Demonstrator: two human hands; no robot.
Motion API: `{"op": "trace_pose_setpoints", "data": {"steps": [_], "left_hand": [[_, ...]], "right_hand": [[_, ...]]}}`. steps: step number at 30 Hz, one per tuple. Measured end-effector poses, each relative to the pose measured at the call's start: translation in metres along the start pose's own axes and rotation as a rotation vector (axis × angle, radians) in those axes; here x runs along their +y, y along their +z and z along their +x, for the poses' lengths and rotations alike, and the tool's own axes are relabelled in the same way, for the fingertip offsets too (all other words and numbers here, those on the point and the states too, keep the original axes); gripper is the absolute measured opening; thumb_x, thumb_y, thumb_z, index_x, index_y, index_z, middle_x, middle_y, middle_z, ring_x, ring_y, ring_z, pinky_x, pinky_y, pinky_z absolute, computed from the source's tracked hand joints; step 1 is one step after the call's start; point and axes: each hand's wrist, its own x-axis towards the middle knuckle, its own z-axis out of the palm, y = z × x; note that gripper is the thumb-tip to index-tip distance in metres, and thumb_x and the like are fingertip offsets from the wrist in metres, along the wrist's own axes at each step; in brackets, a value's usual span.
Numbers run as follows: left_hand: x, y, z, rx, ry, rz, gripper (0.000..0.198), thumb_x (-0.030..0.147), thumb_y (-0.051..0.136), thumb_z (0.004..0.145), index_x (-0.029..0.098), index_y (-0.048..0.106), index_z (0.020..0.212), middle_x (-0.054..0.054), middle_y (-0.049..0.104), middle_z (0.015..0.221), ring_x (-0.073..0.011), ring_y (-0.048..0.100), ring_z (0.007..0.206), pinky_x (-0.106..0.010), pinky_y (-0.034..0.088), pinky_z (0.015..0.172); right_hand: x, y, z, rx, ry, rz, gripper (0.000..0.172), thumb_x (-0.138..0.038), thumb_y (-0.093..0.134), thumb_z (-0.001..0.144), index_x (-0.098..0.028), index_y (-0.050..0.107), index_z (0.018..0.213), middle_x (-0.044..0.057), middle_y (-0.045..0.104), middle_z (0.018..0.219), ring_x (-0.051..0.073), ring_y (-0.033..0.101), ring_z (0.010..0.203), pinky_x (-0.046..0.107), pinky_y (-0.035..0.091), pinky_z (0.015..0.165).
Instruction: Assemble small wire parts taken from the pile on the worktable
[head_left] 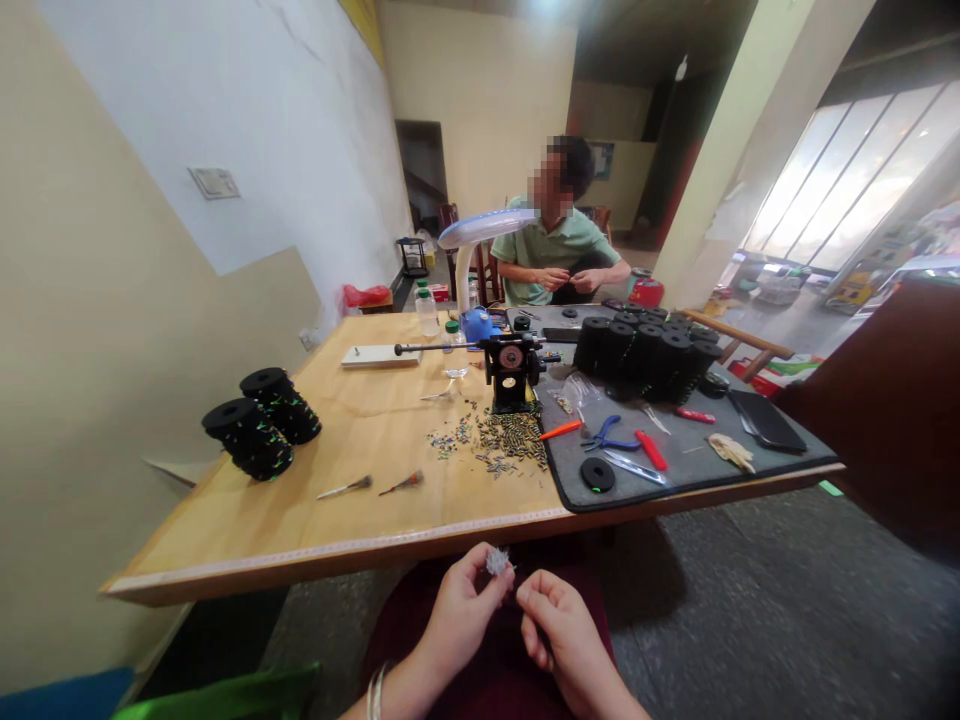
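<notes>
Both hands are below the near edge of the wooden table [360, 440], over my lap. My left hand [459, 610] pinches a small white fluffy tuft [497, 561] between thumb and fingertips. My right hand [561, 628] is curled close beside it, fingers pressed together near the tuft; whether it holds anything is hidden. A scatter of small beads and metal bits [499, 440] lies on the table in front of a black hand-cranked winder [511, 368].
Two stacks of black spools [260, 420] sit at the left, more spools [645, 352] on a grey mat [697, 460] with pliers [609, 436] and red-handled tools. Two small brushes [375, 486] lie near the front. A desk lamp [480, 232] and a person [559, 250] sit across.
</notes>
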Motion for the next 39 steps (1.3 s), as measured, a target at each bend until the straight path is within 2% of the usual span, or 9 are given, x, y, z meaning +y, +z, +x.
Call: {"op": "trace_pose_setpoints", "data": {"steps": [11,17,24,28,34,39], "left_hand": [[0.002,0.0,0.0,0.006,-0.006,-0.001,0.027,0.04,0.068,0.073,0.017,0.056,0.066,0.002,0.052,0.061,-0.0125,0.046,0.058,-0.021,0.04,0.056],[0.005,-0.001,-0.002,0.036,0.057,0.106,0.022,0.034,0.066,0.075,0.017,0.057,0.065,0.001,0.053,0.062,-0.0144,0.047,0.062,-0.023,0.039,0.061],[0.011,0.001,-0.007,0.018,0.091,0.18,0.02,0.032,0.065,0.075,0.017,0.059,0.061,0.0,0.055,0.059,-0.0148,0.047,0.061,-0.022,0.037,0.059],[0.012,0.002,-0.006,-0.005,0.083,0.199,0.021,0.031,0.064,0.075,0.017,0.059,0.06,0.001,0.054,0.057,-0.0142,0.046,0.059,-0.022,0.036,0.057],[0.008,0.0,-0.005,-0.028,0.06,0.234,0.017,0.027,0.062,0.076,0.017,0.058,0.063,0.001,0.055,0.06,-0.0139,0.047,0.061,-0.022,0.037,0.059],[0.004,0.0,-0.006,-0.075,-0.042,0.171,0.014,0.027,0.057,0.079,0.017,0.056,0.068,0.003,0.052,0.057,-0.0116,0.045,0.05,-0.021,0.035,0.049]], "right_hand": [[0.001,0.0,0.001,-0.005,-0.008,0.006,0.039,-0.052,0.066,0.068,-0.018,0.049,0.068,-0.009,0.048,0.036,0.002,0.026,0.029,0.014,0.012,0.032],[0.003,-0.003,0.004,0.01,-0.039,0.026,0.041,-0.055,0.067,0.068,-0.018,0.048,0.069,-0.009,0.048,0.037,0.002,0.028,0.029,0.014,0.015,0.033],[0.0,-0.001,0.006,0.039,-0.081,-0.008,0.043,-0.058,0.066,0.068,-0.018,0.049,0.073,-0.009,0.049,0.039,0.003,0.03,0.03,0.015,0.016,0.032],[0.001,-0.003,0.008,0.053,-0.097,-0.04,0.043,-0.058,0.065,0.069,-0.018,0.05,0.076,-0.009,0.049,0.039,0.003,0.03,0.03,0.014,0.016,0.032],[0.004,-0.008,0.01,0.106,-0.121,-0.03,0.042,-0.058,0.064,0.071,-0.019,0.048,0.071,-0.009,0.049,0.04,0.003,0.029,0.031,0.014,0.014,0.033],[0.002,-0.01,0.01,0.114,-0.17,-0.01,0.042,-0.058,0.064,0.071,-0.019,0.048,0.069,-0.01,0.045,0.039,0.003,0.026,0.033,0.016,0.015,0.035]]}}
